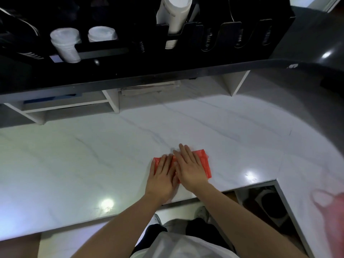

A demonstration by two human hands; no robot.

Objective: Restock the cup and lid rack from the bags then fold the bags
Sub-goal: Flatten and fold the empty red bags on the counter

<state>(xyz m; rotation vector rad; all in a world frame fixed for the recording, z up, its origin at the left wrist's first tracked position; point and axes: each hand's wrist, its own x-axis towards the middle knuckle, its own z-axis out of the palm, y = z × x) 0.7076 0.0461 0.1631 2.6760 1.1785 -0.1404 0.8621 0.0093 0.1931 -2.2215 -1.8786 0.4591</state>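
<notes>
On the white marble counter [74, 155], near its front edge, a red bag [203, 162] lies folded into a small flat rectangle. All places below are given relative to this bag.

Head view. Left hand [162, 175] rests palm down on the bag's left part, fingers straight and together, gripping nothing. Right hand [189, 168] lies flat on the middle and right part, fingers extended past the bag's far edge onto the counter; it overlaps the left hand's fingers slightly. Neither hand curls round the plastic. Judgement: both palms bear down to flatten the fold and drive out air, so thin plastic does not spring open.

Beyond the bag, on a raised black ledge, stands the cup and lid rack [214, 34]. Beyond and left of the bag, two stacks of clear lids [65, 45] sit in its slots. Directly beyond the bag, a tall sleeve of white cups [174, 17] stands in a slot. Slots beyond and right of the bag show springs only, no stock visible.

Judgement: restocking appears done or nearly so; folding is at a late stage. No second bag is plainly visible.

Far right of the bag, a blurred pink shape [329, 203] lies at the frame edge; cannot be identified.
</notes>
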